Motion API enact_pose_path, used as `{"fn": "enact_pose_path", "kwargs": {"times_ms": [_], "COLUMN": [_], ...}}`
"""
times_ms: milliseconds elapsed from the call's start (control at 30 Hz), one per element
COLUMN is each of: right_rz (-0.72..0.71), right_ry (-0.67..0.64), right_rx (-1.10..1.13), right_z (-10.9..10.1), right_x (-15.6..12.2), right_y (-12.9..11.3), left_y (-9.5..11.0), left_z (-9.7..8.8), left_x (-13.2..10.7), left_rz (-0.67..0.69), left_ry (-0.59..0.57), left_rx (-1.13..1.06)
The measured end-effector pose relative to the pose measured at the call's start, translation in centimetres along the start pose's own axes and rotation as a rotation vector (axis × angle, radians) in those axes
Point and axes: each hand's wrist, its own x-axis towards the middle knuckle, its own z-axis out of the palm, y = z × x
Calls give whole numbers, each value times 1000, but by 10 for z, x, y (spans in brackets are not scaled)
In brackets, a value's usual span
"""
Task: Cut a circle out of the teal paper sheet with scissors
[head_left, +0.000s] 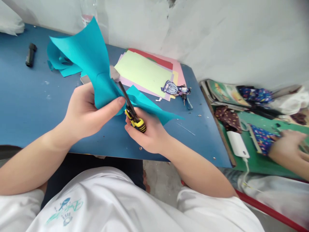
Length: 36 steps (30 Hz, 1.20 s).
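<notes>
My left hand (89, 111) pinches a large teal paper sheet (89, 54), holding it up above the blue table (29, 106). The sheet curls upward and part of it lies flat to the right. My right hand (147, 133) grips scissors (131, 111) with yellow and black handles. Their dark blades reach into the teal sheet just beside my left thumb.
A stack of coloured paper (145, 72) lies further back, a cartoon keychain (175, 88) on its corner. Teal scraps (62, 62) and a black cylinder (30, 54) sit at the left. On the right, another person's hand (288, 146) rests on a green table with patterned fabric and a white power bank (238, 144).
</notes>
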Motion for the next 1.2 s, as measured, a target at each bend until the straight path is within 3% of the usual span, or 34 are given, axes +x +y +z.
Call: {"fn": "enact_pose_path", "kwargs": {"times_ms": [200,333,567,967,1200], "right_rz": [-9,-9,-32,-23,-42], "right_ry": [11,3,19,-7,8], "right_rx": [11,42,19,33,-66], "right_z": [0,1,3,3,-1], "right_x": [2,2,-1,-2,-5], "right_y": [-2,-2,5,4,12], "left_y": [-2,4,7,2,5], "left_z": [-1,-1,-6,-10,-9], "left_x": [-1,-1,5,6,5], "left_rz": [50,-64,94,130,115], "left_ry": [7,-21,-101,-99,-106], "left_rx": [60,79,97,122,112]}}
